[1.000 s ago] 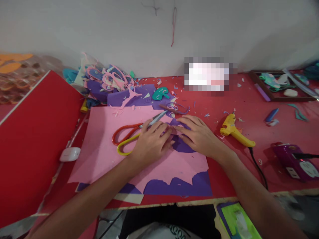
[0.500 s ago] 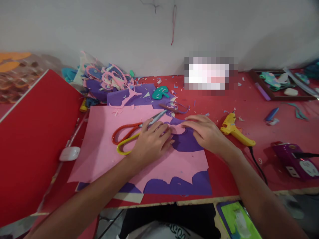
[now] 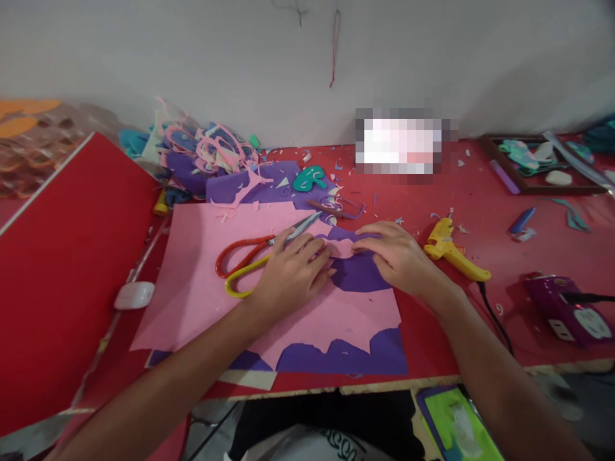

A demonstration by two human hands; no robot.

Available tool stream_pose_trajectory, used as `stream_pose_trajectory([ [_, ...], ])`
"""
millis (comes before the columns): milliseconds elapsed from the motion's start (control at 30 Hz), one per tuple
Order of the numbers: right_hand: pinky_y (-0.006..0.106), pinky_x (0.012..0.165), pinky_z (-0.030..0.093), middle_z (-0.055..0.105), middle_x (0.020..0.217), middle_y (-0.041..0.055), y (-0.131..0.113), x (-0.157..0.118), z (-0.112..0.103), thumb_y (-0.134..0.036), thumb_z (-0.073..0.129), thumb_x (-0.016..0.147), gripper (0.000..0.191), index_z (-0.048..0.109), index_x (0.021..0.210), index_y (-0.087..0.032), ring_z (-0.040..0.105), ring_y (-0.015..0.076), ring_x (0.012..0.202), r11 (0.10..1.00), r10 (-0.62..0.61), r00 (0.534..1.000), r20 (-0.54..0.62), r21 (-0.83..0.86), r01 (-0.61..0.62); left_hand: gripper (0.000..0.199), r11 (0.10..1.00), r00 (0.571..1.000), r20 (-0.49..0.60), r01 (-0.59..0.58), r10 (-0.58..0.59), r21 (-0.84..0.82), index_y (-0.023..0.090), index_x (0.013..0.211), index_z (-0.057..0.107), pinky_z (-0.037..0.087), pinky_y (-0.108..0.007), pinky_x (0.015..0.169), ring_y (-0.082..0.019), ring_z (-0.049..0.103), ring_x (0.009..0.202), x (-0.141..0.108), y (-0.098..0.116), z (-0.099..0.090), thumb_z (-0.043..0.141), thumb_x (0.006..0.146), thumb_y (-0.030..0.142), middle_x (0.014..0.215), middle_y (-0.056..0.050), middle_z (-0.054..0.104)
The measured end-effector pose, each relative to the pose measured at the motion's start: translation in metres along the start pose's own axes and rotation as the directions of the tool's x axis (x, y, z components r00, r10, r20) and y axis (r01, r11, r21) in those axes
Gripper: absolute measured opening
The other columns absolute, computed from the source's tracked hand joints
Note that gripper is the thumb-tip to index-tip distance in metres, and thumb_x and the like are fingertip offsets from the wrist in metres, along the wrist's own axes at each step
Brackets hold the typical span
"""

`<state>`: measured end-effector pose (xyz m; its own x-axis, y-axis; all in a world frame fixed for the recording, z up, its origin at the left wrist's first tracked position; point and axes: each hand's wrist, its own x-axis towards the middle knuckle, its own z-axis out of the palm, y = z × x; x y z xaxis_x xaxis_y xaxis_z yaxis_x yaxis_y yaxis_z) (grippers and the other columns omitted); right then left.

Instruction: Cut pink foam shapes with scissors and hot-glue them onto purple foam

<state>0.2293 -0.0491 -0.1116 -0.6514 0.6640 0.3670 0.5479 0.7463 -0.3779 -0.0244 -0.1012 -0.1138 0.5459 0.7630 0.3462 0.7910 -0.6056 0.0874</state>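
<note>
A small pink cut piece [image 3: 342,248] lies over the purple sheet [image 3: 360,274], between my two hands. My left hand [image 3: 294,269] rests with bent fingers at the piece's left end, partly covering the scissors [image 3: 247,251] with one orange and one yellow handle. Their blades point up and right. At the piece's right end, my right hand [image 3: 391,251] touches it with its fingertips pressed together. Under my left hand spreads a large pink sheet [image 3: 192,275] with a jagged cut edge, on top of the purple one.
A yellow glue gun [image 3: 454,253] lies right of my right hand, its cord running down. Foam scraps [image 3: 216,150] pile at the back left, beside a leaning red board [image 3: 72,275]. At the right are a purple power adapter [image 3: 571,310] and a dark tray [image 3: 557,190].
My right fingers have shifted slightly on the small pink piece, and the dark outline along its lower right edge no longer shows. My left hand has barely moved.
</note>
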Motion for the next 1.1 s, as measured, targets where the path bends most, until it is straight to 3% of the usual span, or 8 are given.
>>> stream_pose_trajectory([
  [300, 0.049, 0.102, 0.051, 0.070, 0.122, 0.0121, -0.0044, 0.0010, 0.0001, 0.000, 0.043, 0.084, 0.049, 0.073, 0.117, -0.020, 0.064, 0.0277, 0.114, 1.000, 0.004, 1.000, -0.017, 0.011, -0.004, 0.025, 1.000, 1.000, 0.006, -0.001, 0.001, 0.008, 0.020, 0.116, 0.070, 0.038, -0.053, 0.108, -0.029, 0.064, 0.116, -0.0004, -0.0003, 0.0000, 0.053, 0.103, 0.032, 0.123, -0.009, 0.072],
  [467, 0.053, 0.106, 0.049, 0.067, 0.125, 0.0141, -0.0068, 0.0025, 0.0031, -0.001, 0.044, 0.084, 0.051, 0.070, 0.124, -0.019, 0.061, 0.0300, 0.119, 1.000, 0.030, 0.999, 0.045, 0.003, -0.030, 0.025, 1.000, 1.000, 0.012, 0.001, -0.001, 0.018, 0.019, 0.114, 0.070, 0.038, -0.052, 0.109, -0.028, 0.064, 0.116, -0.0009, -0.0007, 0.0007, 0.052, 0.103, 0.033, 0.119, -0.008, 0.073],
  [733, 0.053, 0.107, 0.048, 0.069, 0.123, 0.0130, -0.0064, 0.0042, 0.0044, 0.001, 0.044, 0.082, 0.051, 0.070, 0.121, -0.020, 0.062, 0.0303, 0.118, 0.999, 0.039, 0.997, 0.062, 0.009, -0.039, 0.023, 1.000, 1.000, -0.012, -0.006, 0.006, 0.003, 0.020, 0.113, 0.069, 0.037, -0.052, 0.110, -0.029, 0.065, 0.115, -0.0005, -0.0008, 0.0015, 0.054, 0.102, 0.033, 0.118, -0.008, 0.073],
  [933, 0.052, 0.105, 0.049, 0.067, 0.126, 0.0137, -0.0031, 0.0010, 0.0050, 0.001, 0.044, 0.083, 0.050, 0.068, 0.122, -0.020, 0.062, 0.0300, 0.120, 0.999, 0.042, 0.999, -0.020, 0.006, -0.042, 0.023, 0.999, 0.998, -0.059, 0.026, -0.029, -0.040, 0.020, 0.118, 0.066, 0.038, -0.051, 0.108, -0.028, 0.066, 0.116, -0.0002, -0.0012, 0.0017, 0.057, 0.101, 0.031, 0.121, -0.010, 0.074],
  [1100, 0.054, 0.106, 0.049, 0.069, 0.124, 0.0132, -0.0028, 0.0015, 0.0082, 0.001, 0.044, 0.080, 0.051, 0.070, 0.118, -0.020, 0.063, 0.0305, 0.119, 1.000, 0.015, 1.000, 0.016, -0.004, -0.015, 0.024, 0.999, 0.998, -0.050, 0.036, -0.038, -0.039, 0.019, 0.120, 0.065, 0.039, -0.051, 0.108, -0.028, 0.067, 0.116, 0.0005, -0.0019, -0.0003, 0.057, 0.101, 0.031, 0.120, -0.011, 0.074],
])
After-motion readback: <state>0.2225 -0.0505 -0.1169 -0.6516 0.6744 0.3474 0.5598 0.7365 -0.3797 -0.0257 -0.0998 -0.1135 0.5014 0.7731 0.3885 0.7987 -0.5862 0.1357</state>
